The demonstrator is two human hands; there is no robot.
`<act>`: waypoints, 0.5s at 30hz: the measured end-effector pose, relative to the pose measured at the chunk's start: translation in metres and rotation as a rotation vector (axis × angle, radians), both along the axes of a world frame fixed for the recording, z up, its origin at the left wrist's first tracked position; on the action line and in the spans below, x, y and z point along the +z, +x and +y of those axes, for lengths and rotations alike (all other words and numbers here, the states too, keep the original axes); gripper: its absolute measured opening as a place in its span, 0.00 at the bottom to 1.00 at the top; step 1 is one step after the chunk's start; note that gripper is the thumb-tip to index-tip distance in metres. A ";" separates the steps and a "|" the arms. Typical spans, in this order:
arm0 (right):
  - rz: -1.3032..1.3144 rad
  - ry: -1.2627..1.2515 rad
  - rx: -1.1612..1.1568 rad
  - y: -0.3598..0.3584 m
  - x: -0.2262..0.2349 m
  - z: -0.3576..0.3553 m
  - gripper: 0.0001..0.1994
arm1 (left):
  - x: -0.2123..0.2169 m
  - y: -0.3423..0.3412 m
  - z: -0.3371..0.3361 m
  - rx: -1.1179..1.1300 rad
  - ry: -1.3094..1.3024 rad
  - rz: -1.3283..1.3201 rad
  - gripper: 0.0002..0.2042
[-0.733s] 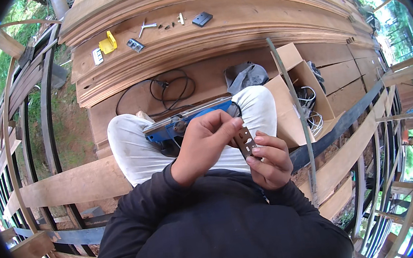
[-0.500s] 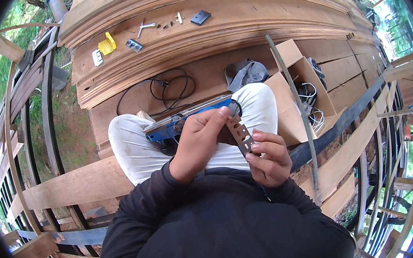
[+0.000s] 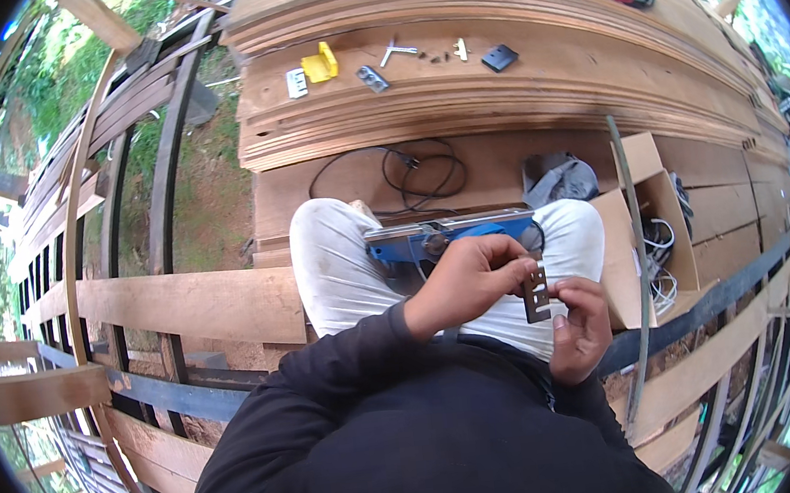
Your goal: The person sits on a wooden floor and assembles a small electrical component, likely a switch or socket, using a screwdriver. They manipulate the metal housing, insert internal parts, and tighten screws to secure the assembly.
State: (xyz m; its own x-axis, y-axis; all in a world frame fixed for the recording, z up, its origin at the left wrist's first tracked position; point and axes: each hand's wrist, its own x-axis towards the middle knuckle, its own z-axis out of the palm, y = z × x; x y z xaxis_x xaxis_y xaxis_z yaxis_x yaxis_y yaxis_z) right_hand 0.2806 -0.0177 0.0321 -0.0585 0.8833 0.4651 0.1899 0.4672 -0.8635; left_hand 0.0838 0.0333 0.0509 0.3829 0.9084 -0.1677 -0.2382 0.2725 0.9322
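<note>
The left hand (image 3: 470,282) and the right hand (image 3: 578,324) both pinch a small flat metal plate (image 3: 536,292) with little holes in it. The plate is dark and hard, held upright between the two hands, with fingers curled on its edges. Just past the hands, a blue power tool (image 3: 451,236) with a shiny metal top lies across the person's white trousers. Beside the right hand stands an open brown cardboard box (image 3: 645,222). Farther off, a thin black cord (image 3: 411,169) loops on smooth wooden planks (image 3: 495,104).
</note>
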 end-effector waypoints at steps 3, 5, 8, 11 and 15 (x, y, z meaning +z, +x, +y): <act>0.149 -0.456 0.091 -0.002 0.002 0.001 0.09 | 0.001 -0.007 -0.004 -0.008 0.090 0.148 0.09; 0.168 -0.646 0.181 -0.001 0.001 0.004 0.09 | 0.002 -0.010 -0.003 0.002 0.114 0.221 0.09; 0.200 -0.773 0.190 -0.005 0.002 0.003 0.08 | 0.000 -0.010 -0.001 0.017 0.092 0.266 0.11; 0.203 -0.832 0.175 -0.008 0.009 0.005 0.08 | -0.013 -0.013 -0.001 0.027 -0.078 0.065 0.13; 0.276 -0.821 0.195 -0.010 0.011 0.005 0.08 | -0.017 -0.014 -0.002 0.052 -0.239 -0.142 0.15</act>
